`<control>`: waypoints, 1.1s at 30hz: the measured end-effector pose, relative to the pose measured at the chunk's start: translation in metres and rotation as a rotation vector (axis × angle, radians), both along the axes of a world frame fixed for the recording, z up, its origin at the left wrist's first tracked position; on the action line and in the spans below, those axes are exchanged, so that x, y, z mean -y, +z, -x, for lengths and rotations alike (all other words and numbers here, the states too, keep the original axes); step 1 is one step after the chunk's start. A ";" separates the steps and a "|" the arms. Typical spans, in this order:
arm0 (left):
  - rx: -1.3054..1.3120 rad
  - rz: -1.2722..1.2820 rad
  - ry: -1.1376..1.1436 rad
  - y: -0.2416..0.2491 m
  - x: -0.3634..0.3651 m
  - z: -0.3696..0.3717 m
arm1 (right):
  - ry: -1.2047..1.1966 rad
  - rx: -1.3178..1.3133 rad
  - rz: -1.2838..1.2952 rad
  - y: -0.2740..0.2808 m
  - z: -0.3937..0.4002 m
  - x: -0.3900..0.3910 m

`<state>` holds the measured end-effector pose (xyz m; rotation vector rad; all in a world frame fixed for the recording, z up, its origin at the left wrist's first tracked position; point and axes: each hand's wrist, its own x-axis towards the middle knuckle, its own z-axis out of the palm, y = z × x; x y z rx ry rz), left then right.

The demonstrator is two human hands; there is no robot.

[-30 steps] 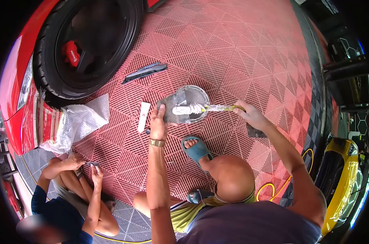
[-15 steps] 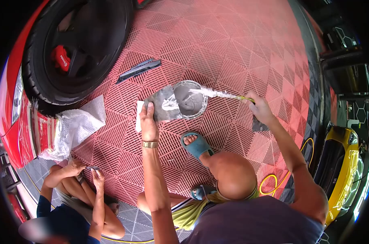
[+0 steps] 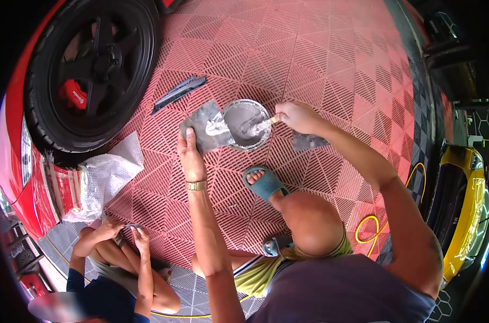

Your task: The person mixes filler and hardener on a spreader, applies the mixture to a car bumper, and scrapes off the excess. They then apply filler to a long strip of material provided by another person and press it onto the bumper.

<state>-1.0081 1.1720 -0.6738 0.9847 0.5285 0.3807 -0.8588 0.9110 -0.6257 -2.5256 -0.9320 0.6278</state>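
A grey square plate [image 3: 198, 128] with a white smear of paste on it is gripped by my left hand [image 3: 192, 159], thumb on top. Its right edge overlaps the rim of a round tub [image 3: 238, 116] of grey paste. My right hand [image 3: 299, 117] is closed on the handle of a stirring tool [image 3: 264, 125], whose paste-coated end is down inside the tub.
A red car's black wheel [image 3: 101, 64] stands at the upper left, with bubble wrap [image 3: 112, 172] below it. Dark strips [image 3: 178, 94] and a dark plate [image 3: 309, 141] lie on the floor. A co-worker [image 3: 115, 269] sits lower left. A yellow hose [image 3: 367, 229] curls at the right.
My right hand has moved left towards the tub, and the tool's coated end has gone down from above the rim into the paste. The view has shifted slightly.
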 end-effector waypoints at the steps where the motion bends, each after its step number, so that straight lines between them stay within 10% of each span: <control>1: -0.007 -0.010 0.015 -0.006 -0.001 0.000 | -0.021 -0.078 -0.040 -0.015 -0.009 0.007; 7: -0.050 -0.096 0.018 -0.009 -0.010 0.009 | -0.595 -0.723 -0.517 -0.045 -0.013 0.052; 23: -0.192 -0.082 -0.055 -0.044 0.026 -0.021 | -0.488 -0.627 -0.521 0.068 0.016 0.075; 33: -0.166 0.088 0.095 -0.043 0.030 -0.022 | 0.078 0.524 -0.292 0.038 0.059 0.070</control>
